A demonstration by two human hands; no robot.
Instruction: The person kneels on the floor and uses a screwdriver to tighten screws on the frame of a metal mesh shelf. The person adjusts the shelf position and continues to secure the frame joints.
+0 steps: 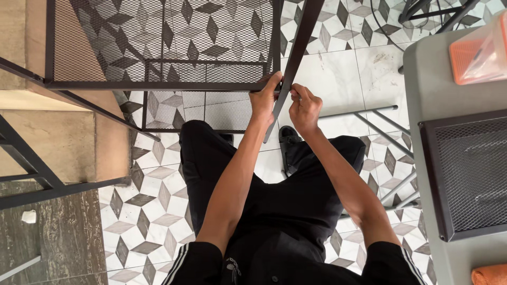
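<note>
My left hand (pixel 264 100) pinches the near right corner of the mesh shelf (pixel 158 42), where it meets the black bar (pixel 296 53). My right hand (pixel 304 108) is clenched on something small against that bar; I can't tell what. If my grip loosens, the bar could slip off the corner.

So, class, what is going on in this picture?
A person seated over a patterned tile floor works on a black metal mesh shelf. The left hand grips the shelf's front corner, where a dark metal upright bar meets it. The right hand pinches at the bar's edge. Another mesh panel lies on a grey table.
</note>
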